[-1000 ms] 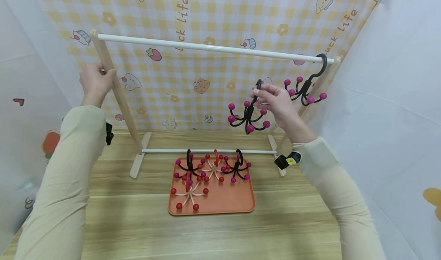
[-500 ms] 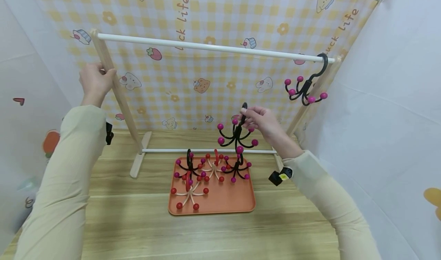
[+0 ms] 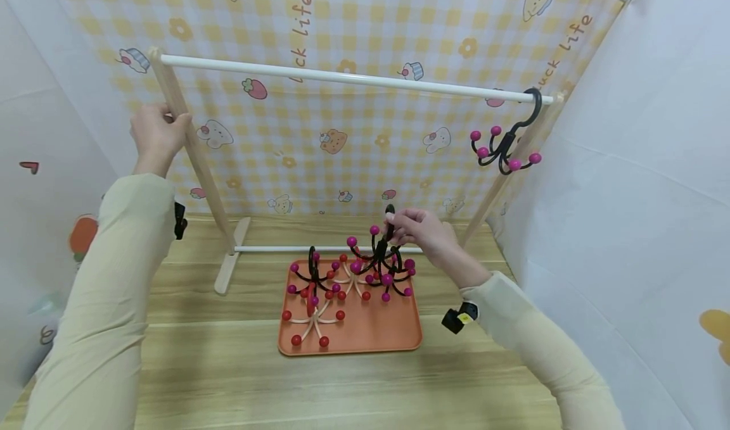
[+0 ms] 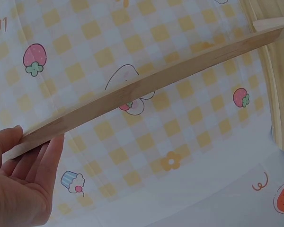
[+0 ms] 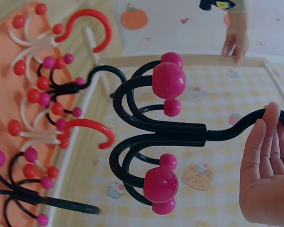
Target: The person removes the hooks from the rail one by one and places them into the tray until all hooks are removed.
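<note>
My left hand (image 3: 158, 135) grips the left wooden post (image 3: 199, 164) of a rack; in the left wrist view its fingers curl around the post (image 4: 132, 90). Between its thumb and fingers, my right hand (image 3: 424, 237) pinches the hook of a black multi-arm hanger (image 5: 180, 135) with pink balls at its arm tips. This hanger is over the back right of an orange tray (image 3: 376, 328), in front of another black hanger (image 5: 23, 194). Whether the two touch cannot be told. Also on the tray are a black hanger (image 3: 315, 275) and two cream hangers with red hooks and balls, one (image 3: 315, 319) nearest the front.
A white top rail (image 3: 342, 77) spans the rack, and one black hanger (image 3: 506, 142) hangs at its right end. Low behind the tray runs a white lower bar (image 3: 268, 249). White cloth walls (image 3: 627, 196) stand at both sides of the wooden table (image 3: 228, 366).
My right hand has lowered the black hanger and carried it leftward, from below the top rail to over the tray. My left hand stays on the post.
</note>
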`<action>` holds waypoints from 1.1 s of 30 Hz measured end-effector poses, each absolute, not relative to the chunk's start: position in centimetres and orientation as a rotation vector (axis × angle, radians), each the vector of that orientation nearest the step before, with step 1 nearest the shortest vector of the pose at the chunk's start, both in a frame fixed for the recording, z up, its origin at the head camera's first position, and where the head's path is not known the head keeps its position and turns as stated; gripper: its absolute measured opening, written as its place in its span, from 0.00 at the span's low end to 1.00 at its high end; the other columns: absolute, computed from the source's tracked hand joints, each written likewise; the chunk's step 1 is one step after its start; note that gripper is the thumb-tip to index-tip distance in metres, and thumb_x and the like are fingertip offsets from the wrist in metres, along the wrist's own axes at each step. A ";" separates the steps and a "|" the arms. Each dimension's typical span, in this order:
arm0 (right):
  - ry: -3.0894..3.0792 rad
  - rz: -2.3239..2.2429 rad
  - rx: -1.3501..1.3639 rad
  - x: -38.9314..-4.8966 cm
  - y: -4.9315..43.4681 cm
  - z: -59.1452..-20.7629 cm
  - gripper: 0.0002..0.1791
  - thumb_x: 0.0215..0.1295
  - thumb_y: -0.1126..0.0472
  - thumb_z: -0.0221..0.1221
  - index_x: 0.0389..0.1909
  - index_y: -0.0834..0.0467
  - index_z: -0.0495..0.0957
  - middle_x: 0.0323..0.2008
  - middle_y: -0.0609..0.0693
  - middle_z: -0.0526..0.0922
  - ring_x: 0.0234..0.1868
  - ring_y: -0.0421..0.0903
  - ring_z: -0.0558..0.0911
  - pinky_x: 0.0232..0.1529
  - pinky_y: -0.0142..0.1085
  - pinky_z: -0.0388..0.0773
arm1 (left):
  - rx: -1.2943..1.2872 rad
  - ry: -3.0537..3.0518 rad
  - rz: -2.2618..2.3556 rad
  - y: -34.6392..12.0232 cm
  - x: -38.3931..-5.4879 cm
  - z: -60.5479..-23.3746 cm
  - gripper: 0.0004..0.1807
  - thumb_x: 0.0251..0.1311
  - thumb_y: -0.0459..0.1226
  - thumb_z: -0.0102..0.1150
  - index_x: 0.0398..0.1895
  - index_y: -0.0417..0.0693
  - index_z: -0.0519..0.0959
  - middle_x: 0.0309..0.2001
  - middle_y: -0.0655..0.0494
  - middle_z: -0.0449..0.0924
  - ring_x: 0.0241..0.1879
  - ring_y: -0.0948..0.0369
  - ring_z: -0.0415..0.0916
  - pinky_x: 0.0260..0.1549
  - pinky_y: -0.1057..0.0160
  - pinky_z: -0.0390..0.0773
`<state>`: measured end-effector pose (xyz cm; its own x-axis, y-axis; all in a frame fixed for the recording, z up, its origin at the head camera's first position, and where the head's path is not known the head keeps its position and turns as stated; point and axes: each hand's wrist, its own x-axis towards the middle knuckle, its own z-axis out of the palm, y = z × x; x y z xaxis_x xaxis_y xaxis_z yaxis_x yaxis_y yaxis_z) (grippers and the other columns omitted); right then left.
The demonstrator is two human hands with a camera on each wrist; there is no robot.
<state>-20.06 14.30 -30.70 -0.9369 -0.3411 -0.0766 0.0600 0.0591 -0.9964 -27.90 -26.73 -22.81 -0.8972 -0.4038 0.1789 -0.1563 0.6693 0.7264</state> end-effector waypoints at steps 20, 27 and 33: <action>1.990 -1.720 -0.353 -17.4 14.0 -36.3 0.14 0.60 0.55 0.55 0.27 0.65 0.75 0.30 0.57 0.79 0.25 0.46 0.78 0.37 0.44 0.75 | 0.443 -2.560 -1.069 -26.9 -28.0 -22.9 0.26 0.62 0.45 0.41 0.56 0.36 0.69 0.52 0.38 0.70 0.49 0.46 0.66 0.33 0.65 0.71; 1.954 -1.698 -0.400 -16.6 13.5 -38.3 0.14 0.61 0.58 0.54 0.29 0.67 0.75 0.31 0.59 0.79 0.25 0.47 0.78 0.35 0.45 0.75 | 0.441 -2.558 -1.079 -26.7 -27.9 -22.8 0.25 0.62 0.45 0.40 0.55 0.36 0.69 0.52 0.38 0.69 0.50 0.46 0.67 0.32 0.66 0.72; 1.939 -1.706 -0.379 -16.2 13.3 -40.3 0.12 0.61 0.59 0.54 0.29 0.67 0.76 0.30 0.59 0.79 0.28 0.54 0.79 0.33 0.41 0.76 | 0.441 -2.561 -1.087 -26.7 -27.9 -22.8 0.25 0.62 0.45 0.41 0.55 0.35 0.69 0.52 0.38 0.69 0.49 0.46 0.67 0.31 0.67 0.72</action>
<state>-16.21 13.29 -40.30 -0.8231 -0.5316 -0.1997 0.1305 0.1652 -0.9776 -27.92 -26.72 -22.83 -0.9001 -0.4004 0.1717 -0.1546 0.6620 0.7334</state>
